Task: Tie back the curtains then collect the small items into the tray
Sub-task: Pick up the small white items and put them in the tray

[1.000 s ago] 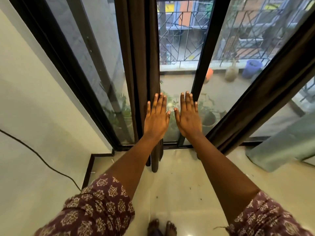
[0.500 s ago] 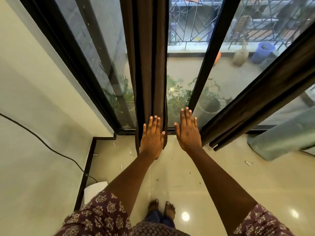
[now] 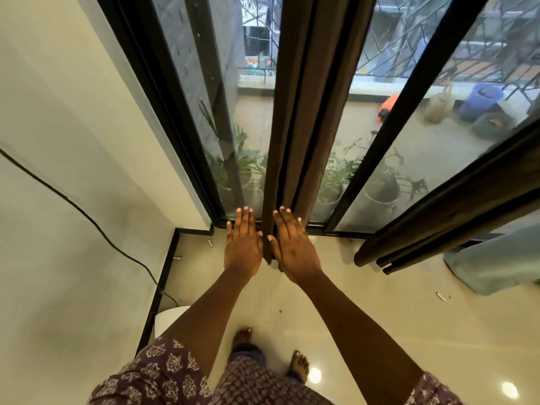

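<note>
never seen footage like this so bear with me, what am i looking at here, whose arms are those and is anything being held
There is no machine here. A person wears a wide-angle camera on the head, and it looks forward and down, so you see their own two arms, patterned sleeves and bare feet on a shiny floor.

They stand at a glass door to a balcony. A gathered brown curtain hangs down the middle. The left hand and the right hand lie flat with straight fingers on either side of its lower end; neither shows a curled grip on it. Whether the palms press the cloth cannot be told.

A second brown curtain slants across on the right. A few small white bits lie on the floor, and a black cable runs down the left wall. Potted plants stand outside.
</note>
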